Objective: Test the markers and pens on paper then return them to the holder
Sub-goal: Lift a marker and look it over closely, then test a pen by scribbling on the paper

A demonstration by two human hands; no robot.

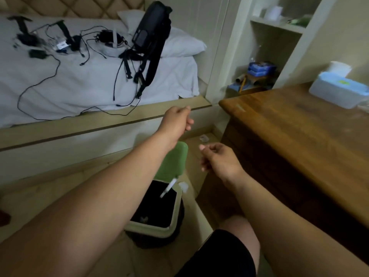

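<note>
Hovering over the open bin (148, 229), our left hand (177, 120) and right hand (219, 158) each show a loosely curled, empty grip; a blurred white pen (168, 187) shows tilted against the bin's dark inside.

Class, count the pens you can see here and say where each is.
1. A white pen is over the open bin's dark mouth, below the left hand. The right hand holds none; more may be hidden in the bin.
</note>
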